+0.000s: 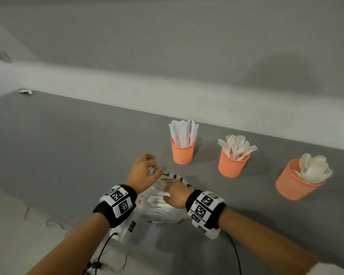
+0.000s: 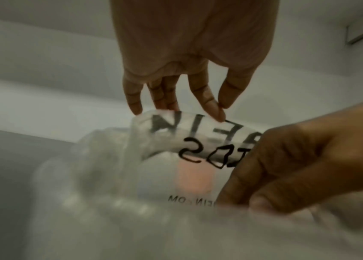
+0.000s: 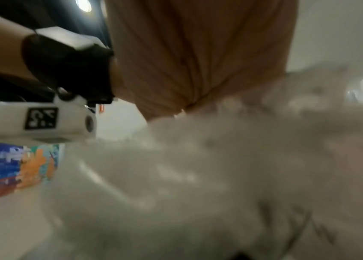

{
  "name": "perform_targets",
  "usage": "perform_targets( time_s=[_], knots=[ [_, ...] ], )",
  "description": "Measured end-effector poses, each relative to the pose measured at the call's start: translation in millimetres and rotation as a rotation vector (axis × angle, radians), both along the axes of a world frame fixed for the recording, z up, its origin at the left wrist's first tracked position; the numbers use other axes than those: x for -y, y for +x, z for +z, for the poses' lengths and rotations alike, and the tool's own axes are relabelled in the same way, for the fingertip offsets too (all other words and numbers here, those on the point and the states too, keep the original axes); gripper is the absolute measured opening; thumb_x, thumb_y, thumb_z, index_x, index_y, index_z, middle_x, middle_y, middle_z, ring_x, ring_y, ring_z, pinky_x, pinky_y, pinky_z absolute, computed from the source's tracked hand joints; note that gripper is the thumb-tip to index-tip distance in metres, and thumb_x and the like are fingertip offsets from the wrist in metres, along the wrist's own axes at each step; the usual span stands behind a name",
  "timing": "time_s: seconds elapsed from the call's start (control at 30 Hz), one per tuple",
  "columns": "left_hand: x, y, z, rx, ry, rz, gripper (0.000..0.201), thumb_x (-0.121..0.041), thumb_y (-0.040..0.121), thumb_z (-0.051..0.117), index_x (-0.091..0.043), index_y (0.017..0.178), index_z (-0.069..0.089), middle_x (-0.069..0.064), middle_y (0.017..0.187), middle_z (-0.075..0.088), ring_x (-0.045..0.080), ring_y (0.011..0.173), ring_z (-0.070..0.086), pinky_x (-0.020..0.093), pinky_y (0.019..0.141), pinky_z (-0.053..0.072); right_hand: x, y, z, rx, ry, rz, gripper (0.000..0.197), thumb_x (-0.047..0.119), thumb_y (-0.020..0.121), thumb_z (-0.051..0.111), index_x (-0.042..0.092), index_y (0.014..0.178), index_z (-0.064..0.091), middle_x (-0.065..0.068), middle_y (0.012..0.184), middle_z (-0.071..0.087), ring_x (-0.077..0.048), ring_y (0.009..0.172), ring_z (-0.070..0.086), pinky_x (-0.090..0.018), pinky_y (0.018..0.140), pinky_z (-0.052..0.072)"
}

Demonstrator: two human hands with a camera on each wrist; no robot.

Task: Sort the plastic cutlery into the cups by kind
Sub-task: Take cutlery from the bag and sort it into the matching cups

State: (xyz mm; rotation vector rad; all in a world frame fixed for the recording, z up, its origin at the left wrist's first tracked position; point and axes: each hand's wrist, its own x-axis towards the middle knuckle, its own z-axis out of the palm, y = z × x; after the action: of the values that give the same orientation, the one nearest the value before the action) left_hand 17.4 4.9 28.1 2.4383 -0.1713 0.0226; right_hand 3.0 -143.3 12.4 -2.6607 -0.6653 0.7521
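Currently I see both hands on a clear plastic bag (image 1: 161, 207) with black lettering, lying on the grey table (image 1: 68, 145). Left hand (image 1: 142, 173): fingertips (image 2: 217, 109) pinch the bag's top edge. Right hand (image 1: 175, 195): fingers curled, gripping the bag's near side. Three orange cups stand beyond the bag, well apart: knife cup (image 1: 183, 150), fork cup (image 1: 232, 162), spoon cup (image 1: 298, 181) tilted at far right. White cutlery fills each. Bag contents too blurred to tell.

Head view looks down over the table (image 1: 68, 135); both wrist views sit close against the shared plastic bag (image 2: 114, 176).
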Motion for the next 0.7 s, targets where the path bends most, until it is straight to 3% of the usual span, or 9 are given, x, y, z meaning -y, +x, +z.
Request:
perform_targets(
  time_s=[0.07, 0.13, 0.23, 0.33, 0.4, 0.6, 0.7],
  knots=[
    [-9.6, -0.4, -13.3, -0.071, 0.161, 0.047, 0.020, -0.029, 0.082, 0.062, -0.011, 0.079, 0.070, 0.010, 0.137, 0.044, 0.027, 0.126, 0.041, 0.034, 0.101, 0.036, -4.2, 4.0, -3.6, -0.020, -0.052, -0.051, 0.040, 0.026, 0.096, 0.045, -0.002, 0.124, 0.050, -0.019, 0.131, 0.053, -0.032, 0.123, 0.047, -0.034, 0.100, 0.037],
    [-15.2, -3.1, -22.1, -0.191, 0.275, 0.039, 0.018, -0.024, 0.087, 0.057, -0.019, 0.098, 0.070, 0.012, 0.147, 0.031, 0.029, 0.137, 0.029, 0.041, 0.110, 0.030, -9.5, 10.5, -8.3, -0.072, -0.067, -0.121, 0.044, 0.031, 0.093, 0.051, -0.001, 0.123, 0.049, -0.017, 0.129, 0.053, -0.031, 0.119, 0.050, -0.035, 0.095, 0.041],
    [-17.5, -7.5, -25.9, -0.352, 0.299, 0.013, 0.035, -0.014, 0.092, 0.047, -0.022, 0.124, 0.056, 0.012, 0.141, 0.034, 0.029, 0.126, 0.044, 0.034, 0.106, 0.034, -15.1, 19.7, -19.6, -0.116, -0.073, -0.180, 0.061, 0.042, 0.086, 0.060, 0.003, 0.130, 0.044, -0.013, 0.134, 0.050, -0.028, 0.122, 0.048, -0.035, 0.100, 0.041],
    [-22.3, -8.6, -23.3, -0.319, 0.262, 0.003, 0.043, -0.002, 0.090, 0.040, -0.021, 0.125, 0.056, 0.011, 0.125, 0.049, 0.028, 0.115, 0.051, 0.030, 0.097, 0.040, -18.8, 28.0, -30.2, -0.152, -0.009, -0.238, 0.077, 0.043, 0.079, 0.068, 0.014, 0.141, 0.034, -0.007, 0.142, 0.043, -0.026, 0.131, 0.041, -0.034, 0.106, 0.035],
    [-26.2, -8.4, -21.2, -0.288, 0.246, -0.010, 0.045, 0.002, 0.089, 0.039, -0.018, 0.125, 0.057, 0.011, 0.123, 0.051, 0.027, 0.114, 0.052, 0.029, 0.093, 0.040, -20.8, 35.2, -35.8, -0.193, 0.005, -0.273, 0.080, 0.046, 0.072, 0.074, 0.021, 0.139, 0.039, -0.003, 0.137, 0.048, -0.024, 0.128, 0.045, -0.033, 0.103, 0.038],
    [-34.0, -3.4, -19.3, -0.237, 0.200, -0.016, 0.046, 0.006, 0.086, 0.039, -0.014, 0.122, 0.059, 0.011, 0.123, 0.053, 0.029, 0.113, 0.053, 0.030, 0.093, 0.042, -30.6, 42.1, -46.0, -0.242, -0.007, -0.323, 0.088, 0.045, 0.061, 0.080, 0.018, 0.135, 0.043, -0.002, 0.132, 0.052, -0.025, 0.123, 0.048, -0.039, 0.103, 0.041],
    [-36.0, -2.1, -17.8, -0.206, 0.199, -0.011, 0.045, 0.007, 0.086, 0.039, -0.013, 0.121, 0.060, 0.011, 0.123, 0.053, 0.029, 0.112, 0.054, 0.030, 0.093, 0.042, -32.5, 38.7, -43.1, -0.270, 0.057, -0.350, 0.085, 0.035, 0.064, 0.082, 0.019, 0.137, 0.040, -0.001, 0.135, 0.050, -0.024, 0.125, 0.046, -0.039, 0.106, 0.038]
  ],
)
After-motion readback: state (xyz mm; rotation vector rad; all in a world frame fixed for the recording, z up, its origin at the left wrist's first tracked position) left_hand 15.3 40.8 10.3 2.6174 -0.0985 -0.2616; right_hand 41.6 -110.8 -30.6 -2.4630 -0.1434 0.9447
